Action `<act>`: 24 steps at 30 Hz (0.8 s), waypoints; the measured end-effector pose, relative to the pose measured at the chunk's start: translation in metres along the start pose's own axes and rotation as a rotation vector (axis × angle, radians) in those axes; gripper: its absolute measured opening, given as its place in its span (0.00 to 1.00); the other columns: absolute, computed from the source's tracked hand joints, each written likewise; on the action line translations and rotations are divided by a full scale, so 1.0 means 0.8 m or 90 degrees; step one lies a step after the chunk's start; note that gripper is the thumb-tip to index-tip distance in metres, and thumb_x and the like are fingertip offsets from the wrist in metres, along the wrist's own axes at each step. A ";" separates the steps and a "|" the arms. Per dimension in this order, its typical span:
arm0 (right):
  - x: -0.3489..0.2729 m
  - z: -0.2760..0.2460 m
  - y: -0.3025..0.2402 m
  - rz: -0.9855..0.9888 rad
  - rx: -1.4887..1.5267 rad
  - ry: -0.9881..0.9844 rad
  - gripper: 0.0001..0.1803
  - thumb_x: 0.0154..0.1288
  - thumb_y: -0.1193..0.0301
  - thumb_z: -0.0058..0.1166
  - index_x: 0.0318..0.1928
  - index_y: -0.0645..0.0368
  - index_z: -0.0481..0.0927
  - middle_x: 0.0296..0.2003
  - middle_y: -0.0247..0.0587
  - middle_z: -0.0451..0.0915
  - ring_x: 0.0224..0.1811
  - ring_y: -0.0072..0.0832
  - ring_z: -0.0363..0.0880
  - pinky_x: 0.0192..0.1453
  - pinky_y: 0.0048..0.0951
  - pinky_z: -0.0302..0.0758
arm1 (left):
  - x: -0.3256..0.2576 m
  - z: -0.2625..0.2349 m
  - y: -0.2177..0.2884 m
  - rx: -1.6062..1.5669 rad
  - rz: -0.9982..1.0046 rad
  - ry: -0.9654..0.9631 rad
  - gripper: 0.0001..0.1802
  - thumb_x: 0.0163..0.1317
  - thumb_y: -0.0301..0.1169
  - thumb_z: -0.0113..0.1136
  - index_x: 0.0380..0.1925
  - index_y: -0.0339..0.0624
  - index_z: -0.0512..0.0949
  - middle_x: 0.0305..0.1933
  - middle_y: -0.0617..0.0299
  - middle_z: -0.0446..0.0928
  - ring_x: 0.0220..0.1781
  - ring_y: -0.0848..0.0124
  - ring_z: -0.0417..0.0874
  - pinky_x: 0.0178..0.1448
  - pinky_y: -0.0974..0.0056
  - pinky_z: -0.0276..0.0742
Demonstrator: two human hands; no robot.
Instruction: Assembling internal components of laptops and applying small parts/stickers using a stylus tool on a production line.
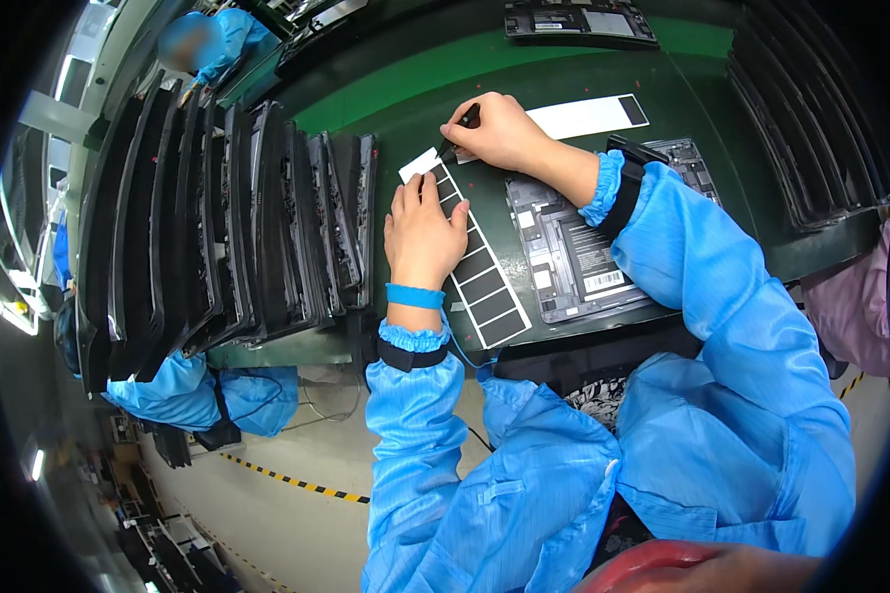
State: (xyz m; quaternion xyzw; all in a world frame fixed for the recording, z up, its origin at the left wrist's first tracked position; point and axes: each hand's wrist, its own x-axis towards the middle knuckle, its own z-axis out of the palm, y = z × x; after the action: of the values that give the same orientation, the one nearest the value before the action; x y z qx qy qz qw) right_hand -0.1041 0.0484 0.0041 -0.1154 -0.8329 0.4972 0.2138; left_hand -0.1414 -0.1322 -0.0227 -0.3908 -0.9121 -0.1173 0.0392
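My left hand (423,237) lies flat, fingers stretched, over the upper part of a white backing strip with black rectangular stickers (482,287). A blue band circles that wrist. My right hand (501,133) is closed round a slim black pointed tool (471,116), whose tip is down by the strip's far end; whether it is a pen or tweezers I cannot tell. A bare white piece of the backing (420,165) shows beyond my left fingertips. Under my right forearm lies an opened laptop base (574,252), its inner parts and battery showing.
Stacked laptop parts stand on edge at the left (232,217), with another dark stack (801,119) at the right. A second white strip (588,116) lies beyond my right hand. Another laptop base (580,22) is at the far edge of the green table (415,99). A co-worker's blue sleeve (235,40) shows far left.
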 end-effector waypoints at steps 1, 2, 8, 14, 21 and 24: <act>0.000 0.001 0.002 0.003 0.000 0.001 0.14 0.62 0.67 0.57 0.37 0.69 0.83 0.26 0.48 0.84 0.26 0.28 0.85 0.34 0.26 0.79 | 0.001 0.000 0.001 0.000 0.002 -0.003 0.33 0.63 0.47 0.54 0.63 0.38 0.65 0.69 0.52 0.61 0.72 0.51 0.59 0.68 0.43 0.61; 0.001 0.002 0.005 0.002 0.010 0.003 0.14 0.62 0.67 0.57 0.37 0.69 0.83 0.26 0.48 0.84 0.26 0.28 0.85 0.34 0.26 0.79 | 0.001 -0.001 0.003 0.003 0.007 0.000 0.33 0.64 0.47 0.54 0.63 0.38 0.65 0.69 0.52 0.62 0.71 0.51 0.59 0.68 0.43 0.62; 0.001 0.001 0.009 0.020 -0.007 -0.027 0.14 0.61 0.68 0.58 0.36 0.70 0.83 0.26 0.47 0.84 0.27 0.27 0.85 0.34 0.26 0.80 | 0.001 0.004 0.003 0.014 0.010 0.008 0.29 0.67 0.44 0.50 0.62 0.39 0.66 0.68 0.52 0.62 0.71 0.51 0.61 0.67 0.43 0.62; 0.004 0.002 0.007 0.046 0.025 -0.034 0.14 0.61 0.68 0.58 0.35 0.70 0.83 0.26 0.47 0.84 0.27 0.27 0.86 0.33 0.25 0.80 | 0.002 0.002 0.006 0.029 0.002 0.008 0.27 0.68 0.43 0.49 0.62 0.39 0.66 0.68 0.54 0.62 0.71 0.52 0.61 0.67 0.43 0.63; 0.001 0.001 0.008 0.036 0.033 -0.045 0.12 0.60 0.70 0.60 0.35 0.70 0.83 0.25 0.46 0.84 0.27 0.26 0.85 0.32 0.25 0.80 | 0.002 0.006 0.004 0.036 -0.001 0.010 0.28 0.67 0.42 0.50 0.63 0.40 0.65 0.68 0.54 0.63 0.71 0.53 0.61 0.67 0.42 0.62; 0.001 0.000 0.003 0.036 0.035 -0.039 0.11 0.59 0.71 0.60 0.35 0.70 0.83 0.24 0.46 0.84 0.26 0.26 0.85 0.33 0.25 0.79 | 0.003 0.005 0.005 0.035 0.009 0.037 0.28 0.66 0.42 0.50 0.62 0.39 0.66 0.66 0.54 0.64 0.70 0.53 0.61 0.67 0.42 0.62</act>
State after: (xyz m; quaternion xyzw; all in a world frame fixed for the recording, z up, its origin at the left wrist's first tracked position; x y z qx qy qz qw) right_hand -0.1050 0.0500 0.0021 -0.1179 -0.8213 0.5292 0.1775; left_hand -0.1406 -0.1267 -0.0257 -0.3927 -0.9106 -0.1032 0.0775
